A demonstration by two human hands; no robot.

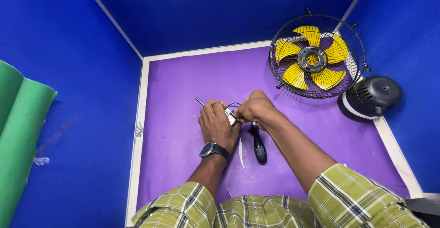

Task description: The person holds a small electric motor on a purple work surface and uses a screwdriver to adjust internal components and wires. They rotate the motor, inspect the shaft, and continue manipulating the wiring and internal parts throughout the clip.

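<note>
A: What do I see at the centre of the view?

B: I see the left hand (217, 124) and the right hand (255, 108) meeting over a purple mat (183, 86). Between them sits a small metal part (231, 116), silvery and block-shaped, with a thin shaft (200, 101) sticking out up and to the left past the left knuckles.

A: How are the hands set?

B: The left hand is curled around the metal part from the side, fingers closed on it. The right hand is bunched into a pinch at the part's upper end, where thin wires (234, 104) loop out; I cannot tell exactly what its fingertips grip. A dark wristwatch (213, 149) sits on the left wrist.

A: What lies nearby?

B: A screwdriver with a black handle (259, 146) lies on the mat just below the right hand, apart from both hands. At the far right corner rests a black wire fan guard (279, 79) with a yellow fan blade (311, 56) inside it. Just beside it, at the mat's edge, is a dark domed motor cover (373, 95). A green rolled sheet (20, 131) lies well off to the left, against the blue wall (82, 53).
</note>
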